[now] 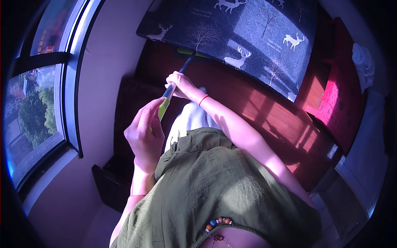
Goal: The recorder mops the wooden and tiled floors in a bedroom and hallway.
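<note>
A long-handled mop [187,64] runs away from me, its dark pole ending in a lime-green grip at the near end. My left hand [144,127] is closed around that green grip, palm turned down, close to my waist. Farther along the pole, my right hand [180,84] wraps it; a red string bracelet circles that wrist. At the far end, a lime-green strip of the mop head [187,51] shows on the floor, the rest hidden beneath the table's edge.
A table [256,45] with a dark deer-and-tree cloth stands ahead, its edge over the mop head. Reddish-brown floor [264,111] lies below, patched with sunlight. A window [37,107] is in the left wall, a dark low piece of furniture [109,182] under it. Red fabric [337,99] covers something at right.
</note>
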Available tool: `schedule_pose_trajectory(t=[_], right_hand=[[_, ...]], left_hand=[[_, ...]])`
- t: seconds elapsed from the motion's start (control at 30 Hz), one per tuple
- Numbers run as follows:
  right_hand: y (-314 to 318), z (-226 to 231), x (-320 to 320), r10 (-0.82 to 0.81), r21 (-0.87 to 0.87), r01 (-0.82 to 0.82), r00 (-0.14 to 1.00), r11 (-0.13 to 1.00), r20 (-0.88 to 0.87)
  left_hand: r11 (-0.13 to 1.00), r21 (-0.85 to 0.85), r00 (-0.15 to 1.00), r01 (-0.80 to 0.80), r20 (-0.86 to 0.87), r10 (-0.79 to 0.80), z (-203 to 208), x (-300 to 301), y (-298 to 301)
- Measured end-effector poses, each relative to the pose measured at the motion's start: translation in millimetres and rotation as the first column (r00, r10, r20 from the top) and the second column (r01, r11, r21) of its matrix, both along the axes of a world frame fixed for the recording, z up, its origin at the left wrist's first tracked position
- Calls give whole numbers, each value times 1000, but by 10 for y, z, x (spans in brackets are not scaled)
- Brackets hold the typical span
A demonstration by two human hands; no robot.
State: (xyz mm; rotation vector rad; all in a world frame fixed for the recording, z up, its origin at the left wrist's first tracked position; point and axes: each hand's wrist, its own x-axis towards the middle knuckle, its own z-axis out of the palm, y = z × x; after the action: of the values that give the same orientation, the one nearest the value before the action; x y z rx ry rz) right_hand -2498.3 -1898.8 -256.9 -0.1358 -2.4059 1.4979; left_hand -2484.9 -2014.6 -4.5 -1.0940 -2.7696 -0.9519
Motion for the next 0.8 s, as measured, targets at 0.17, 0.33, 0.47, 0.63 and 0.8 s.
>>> schedule_pose_trajectory(t=[0.17,0.33,0.47,0.63,0.8], right_hand=[[276,183,653,-199,1,199,977,980,83],[547,98,1570,-440,15,442,889,897,131],[726,-195,2360,-672,34,672,734,740,95],[954,-728,3310,-739,135,729,643,671,200],[871,-535,3292,-771,107,768,608,632,190]], left_hand=[[972,38,972,230,34,-231,135,124,319],[836,69,820,545,162,-548,43,449,710],[670,70,638,739,247,-730,-440,835,967],[534,124,429,836,458,-779,-1117,1429,1200],[512,69,420,856,486,-767,-876,1500,1195]])
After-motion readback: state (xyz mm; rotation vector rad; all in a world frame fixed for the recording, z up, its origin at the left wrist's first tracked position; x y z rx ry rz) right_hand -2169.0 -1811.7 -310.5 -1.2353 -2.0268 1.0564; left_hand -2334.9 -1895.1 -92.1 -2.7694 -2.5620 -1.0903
